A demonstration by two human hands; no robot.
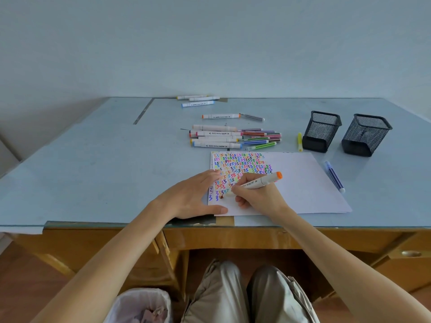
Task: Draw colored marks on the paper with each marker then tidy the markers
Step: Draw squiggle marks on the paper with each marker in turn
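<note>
1. We're mid-drawing here. Our right hand (253,198) is wrapped around a white marker with an orange end cap (255,182), tip down on the paper (303,183) at the lower left of the scribbled block, where a dark brownish mark is going down.
2. Our left hand (196,194) is spread flat, holding nothing, fingers on the paper's left edge and thumb near its bottom corner, pinning the sheet to the desk (93,164).
3. The top-left part of the paper is packed with little zigzags in loads of colours; the right half is blank. So we reckon the marking part is well along but not finished.
4. The main marker pile (233,137) lies just beyond the paper's top edge, with a few more strays (198,100) further back, a yellow one (300,142) by the holders and a blue one (334,177) just off the paper's right edge.
5. Both mesh pen holders (321,131) sit at the right; we can't see any markers in them, so tidying looks not yet started.
6. Next up, probably: finish this squiggle, cap it, swap for an unused colour. Keep the sheet pinned so it doesn't slide.
</note>
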